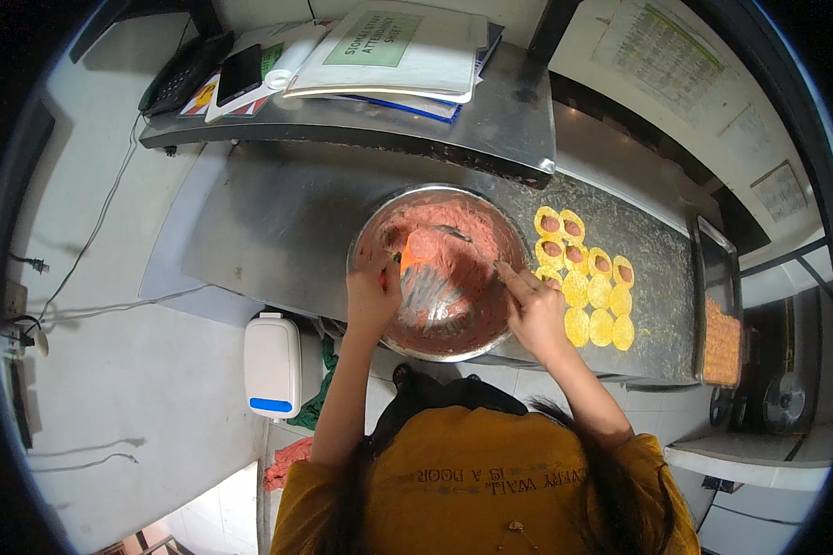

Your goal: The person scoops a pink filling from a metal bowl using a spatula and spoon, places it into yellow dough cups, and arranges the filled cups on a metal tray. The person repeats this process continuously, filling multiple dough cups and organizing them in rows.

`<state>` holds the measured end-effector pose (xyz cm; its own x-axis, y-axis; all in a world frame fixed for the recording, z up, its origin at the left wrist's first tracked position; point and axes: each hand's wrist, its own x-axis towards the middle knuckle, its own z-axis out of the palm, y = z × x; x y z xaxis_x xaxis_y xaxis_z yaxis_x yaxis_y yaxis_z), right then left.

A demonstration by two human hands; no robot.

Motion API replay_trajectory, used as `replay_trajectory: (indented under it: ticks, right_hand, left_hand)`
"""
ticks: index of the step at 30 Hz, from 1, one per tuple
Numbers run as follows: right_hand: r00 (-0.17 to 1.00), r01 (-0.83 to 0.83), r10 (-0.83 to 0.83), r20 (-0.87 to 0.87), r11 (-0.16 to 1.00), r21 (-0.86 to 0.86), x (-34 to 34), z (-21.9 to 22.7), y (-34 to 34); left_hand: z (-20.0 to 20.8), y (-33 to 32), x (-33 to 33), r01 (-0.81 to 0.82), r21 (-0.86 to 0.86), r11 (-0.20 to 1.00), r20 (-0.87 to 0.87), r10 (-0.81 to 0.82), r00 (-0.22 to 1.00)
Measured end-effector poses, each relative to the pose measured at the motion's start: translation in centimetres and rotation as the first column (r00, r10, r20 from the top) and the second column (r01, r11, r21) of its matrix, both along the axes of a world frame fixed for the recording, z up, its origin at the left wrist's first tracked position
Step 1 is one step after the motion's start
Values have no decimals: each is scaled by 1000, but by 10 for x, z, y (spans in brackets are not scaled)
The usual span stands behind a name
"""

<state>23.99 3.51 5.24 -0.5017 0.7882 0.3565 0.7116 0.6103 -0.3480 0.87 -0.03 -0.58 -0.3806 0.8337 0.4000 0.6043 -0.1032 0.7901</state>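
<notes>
L hand [372,287], R hand [535,307] – at bowl [440,357]; pink mix [465,266] w/in

1. Paste [486,242]: pink.
2. Bowl [435,188]: shiny silver, smeared pink.
3. Round wrappers [601,328]: yellow, some with brownish-pink centres.
4. Desk [287,213]: grey, yellow-speckled around the wrappers.
5. Shirt [477,453]: mustard, dark lettering.
6. Bin [273,356]: off-white, blue strip.
7. Cloth [290,462]: red.

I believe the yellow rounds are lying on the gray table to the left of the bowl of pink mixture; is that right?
Not quite: the head view shows the yellow rounds lying on the gray table to the right of the bowl of pink mixture.
</notes>
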Motion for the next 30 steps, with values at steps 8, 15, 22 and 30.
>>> replay_trajectory:
  ticks: [8, 15, 22, 30]
  right_hand:
    - [968, -126, 82, 235, 976, 179, -8, -18, -9]
    - [955, -138, 61, 290, 959, 249, 7, 4, 10]
    - [964, -85, 32, 263, 977, 193, 14, 10, -4]
    - [957, 59, -38, 289, 996, -62, 16, 17, -3]
  left_hand:
    - [9, 7, 13, 3, -14, 1000, -197, -5, 980]
    - [20, 3, 27, 3, -15, 1000, -287, -7, 958]
    - [19, 4, 32, -32, -36, 999, -344, 18, 939]
    - [26, 10, 48, 38, -89, 995, -573, -82, 816]
